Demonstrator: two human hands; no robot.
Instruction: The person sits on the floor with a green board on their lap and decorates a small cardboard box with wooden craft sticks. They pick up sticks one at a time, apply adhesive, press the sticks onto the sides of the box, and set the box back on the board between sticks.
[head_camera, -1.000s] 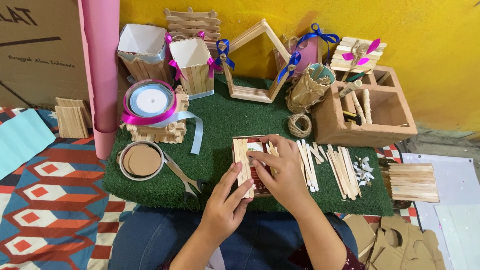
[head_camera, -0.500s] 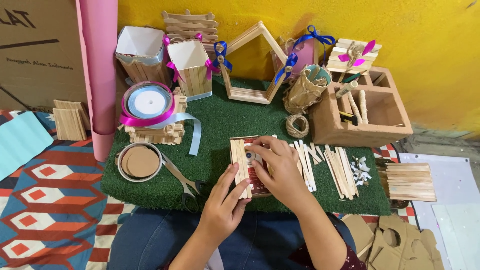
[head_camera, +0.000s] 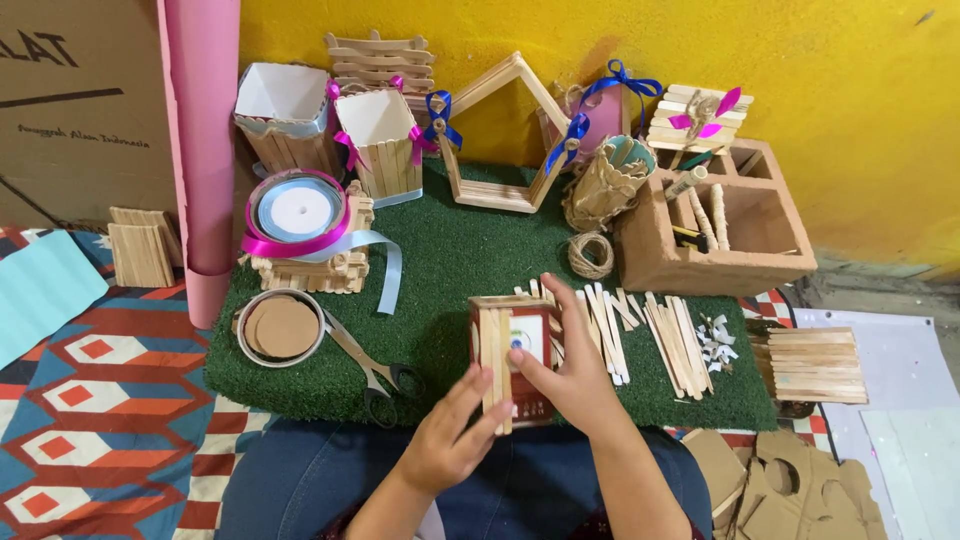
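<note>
On the green turf mat (head_camera: 470, 250), you seem to be cladding the small box (head_camera: 515, 355) with sticks; next, one more from the loose sticks (head_camera: 665, 335) at three o'clock. Your right hand (head_camera: 570, 375) clasps the box; your left hand (head_camera: 455, 440) fingers pinch its lower-left edge.

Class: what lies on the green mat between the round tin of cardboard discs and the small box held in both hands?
In the head view, scissors lie between tin and box.
</note>
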